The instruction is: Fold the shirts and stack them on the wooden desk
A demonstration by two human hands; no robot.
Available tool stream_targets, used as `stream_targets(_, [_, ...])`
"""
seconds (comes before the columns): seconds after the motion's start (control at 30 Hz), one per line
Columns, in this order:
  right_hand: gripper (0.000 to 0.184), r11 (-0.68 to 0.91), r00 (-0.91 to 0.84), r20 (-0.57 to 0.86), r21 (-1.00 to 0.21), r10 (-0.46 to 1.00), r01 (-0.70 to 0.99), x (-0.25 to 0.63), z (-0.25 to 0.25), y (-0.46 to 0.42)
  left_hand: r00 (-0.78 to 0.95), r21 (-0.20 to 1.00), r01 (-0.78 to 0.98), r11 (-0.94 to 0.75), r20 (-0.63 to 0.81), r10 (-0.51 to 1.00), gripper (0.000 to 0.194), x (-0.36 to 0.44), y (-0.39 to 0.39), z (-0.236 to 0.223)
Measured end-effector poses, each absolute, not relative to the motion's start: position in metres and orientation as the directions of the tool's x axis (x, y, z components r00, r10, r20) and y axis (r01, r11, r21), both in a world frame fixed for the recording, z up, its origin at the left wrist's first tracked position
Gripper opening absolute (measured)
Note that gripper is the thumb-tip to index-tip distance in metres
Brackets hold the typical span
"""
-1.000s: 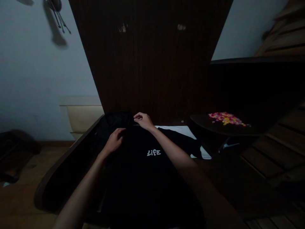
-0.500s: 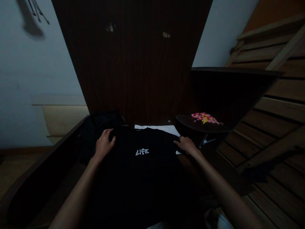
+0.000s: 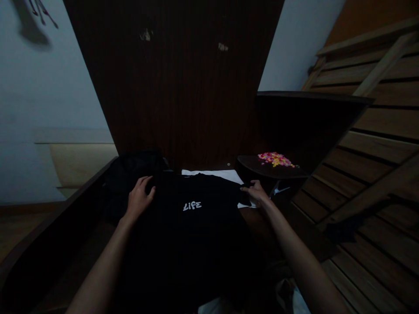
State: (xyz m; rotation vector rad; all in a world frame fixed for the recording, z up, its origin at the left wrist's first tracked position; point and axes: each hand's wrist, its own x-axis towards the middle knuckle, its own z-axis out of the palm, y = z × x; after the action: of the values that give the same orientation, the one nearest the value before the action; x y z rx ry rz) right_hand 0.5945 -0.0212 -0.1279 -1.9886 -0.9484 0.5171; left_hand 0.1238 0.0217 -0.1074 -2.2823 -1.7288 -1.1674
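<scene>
A black T-shirt with white lettering on its chest lies spread out in front of me, collar away from me. At its left shoulder edge is my left hand, thumb and fingers curled around dark fabric; the fabric between them is hard to see in the dim light. On the opposite side my right hand pinches the right sleeve between thumb and fingers. Under the shirt's top edge and right sleeve shows a white cloth or sheet.
A dark bundle lies at the back left beside the raised side rail. Behind stands a dark wooden panel. On the right, a small shelf bears many colourful small pieces. Wooden slats lean at far right.
The whole view has shifted slightly, so the scene sits a little further left. My right thumb and fingers look slightly more spread at the sleeve; the T-shirt lies much as before.
</scene>
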Motion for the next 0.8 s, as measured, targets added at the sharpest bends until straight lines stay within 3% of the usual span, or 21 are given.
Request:
stream_targets(0.37, [0.068,-0.286,0.729,0.018,-0.913,0.685,0.291,0.589,-0.144,-0.004,0.092,0.398,0.832,-0.387,0.588,0.804,0.044,0.122,0.022,-0.108])
stream_targets(0.53, [0.071,-0.273,0.720,-0.104,-0.954,0.686,0.123,0.581,-0.130,0.001,0.094,0.403,0.827,-0.393,0.590,0.802,0.042,0.121,0.023,-0.108])
stream_targets(0.6, [0.070,-0.288,0.696,-0.114,-0.948,0.709,0.138,0.579,-0.124,0.002,0.099,0.405,0.821,-0.403,0.593,0.799,0.042,0.121,0.023,-0.108])
stream_targets(0.7, [0.067,-0.265,0.672,-0.037,-0.934,0.739,0.240,0.577,-0.113,0.003,0.103,0.404,0.818,-0.408,0.596,0.796,0.042,0.121,0.023,-0.108])
stream_targets(0.8, [0.067,-0.112,0.619,0.092,-0.952,0.780,0.284,0.573,-0.102,0.004,0.108,0.398,0.821,-0.409,0.596,0.796,0.043,0.121,0.022,-0.108])
